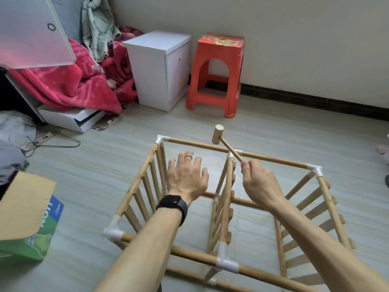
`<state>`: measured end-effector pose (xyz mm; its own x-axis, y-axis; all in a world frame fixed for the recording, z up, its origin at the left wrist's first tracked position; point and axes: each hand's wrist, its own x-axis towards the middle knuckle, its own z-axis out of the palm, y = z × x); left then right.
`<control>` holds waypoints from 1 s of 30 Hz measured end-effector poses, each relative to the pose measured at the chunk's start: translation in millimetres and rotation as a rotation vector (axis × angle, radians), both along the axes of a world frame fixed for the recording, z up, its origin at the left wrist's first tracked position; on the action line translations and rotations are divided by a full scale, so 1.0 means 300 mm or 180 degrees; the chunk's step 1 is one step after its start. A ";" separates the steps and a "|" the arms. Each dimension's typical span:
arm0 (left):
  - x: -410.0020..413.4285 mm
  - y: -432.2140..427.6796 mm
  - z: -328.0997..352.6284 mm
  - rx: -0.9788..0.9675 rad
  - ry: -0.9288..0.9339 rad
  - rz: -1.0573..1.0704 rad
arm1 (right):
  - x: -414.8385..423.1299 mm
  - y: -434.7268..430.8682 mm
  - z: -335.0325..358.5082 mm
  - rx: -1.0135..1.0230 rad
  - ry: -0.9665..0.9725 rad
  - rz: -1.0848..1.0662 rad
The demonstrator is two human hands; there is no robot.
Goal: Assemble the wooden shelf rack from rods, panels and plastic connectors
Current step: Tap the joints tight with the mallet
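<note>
The wooden shelf rack (271, 159) stands on the floor in front of me, its rods joined by white plastic connectors (227, 264) at the corners and the middle. Slatted panels form its left, middle and right sides. My right hand (259, 182) grips the handle of a small wooden mallet (219, 135), whose head is raised above the far rod near the middle connector (236, 152). My left hand (187, 175) hovers with spread fingers above the left bay of the rack and holds nothing. A black watch sits on my left wrist.
A white bedside cabinet (160, 68) and a red plastic stool (216, 74) stand by the far wall. Red blankets (69, 89) are piled at the left. A green and blue cardboard box (29, 218) lies at my near left, with a wire hanger (56, 144) beyond.
</note>
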<state>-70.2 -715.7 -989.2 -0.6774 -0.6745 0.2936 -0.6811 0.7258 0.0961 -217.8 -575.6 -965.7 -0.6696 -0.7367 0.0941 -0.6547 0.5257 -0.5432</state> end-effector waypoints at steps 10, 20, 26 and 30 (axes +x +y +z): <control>0.287 -0.322 -0.045 0.2081 0.0056 0.1453 | 0.187 -0.317 0.007 0.0457 0.0186 0.0563; 0.278 -0.337 -0.063 0.1822 -0.0043 0.1325 | 0.244 -0.474 0.014 -0.0828 0.0800 0.0728; 0.277 -0.337 -0.070 0.1641 -0.0092 0.1351 | 0.243 -0.519 -0.028 0.0002 0.0864 0.0667; 0.273 -0.341 -0.075 0.1610 -0.0135 0.1320 | 0.248 -0.509 -0.033 -0.0110 0.0901 0.0737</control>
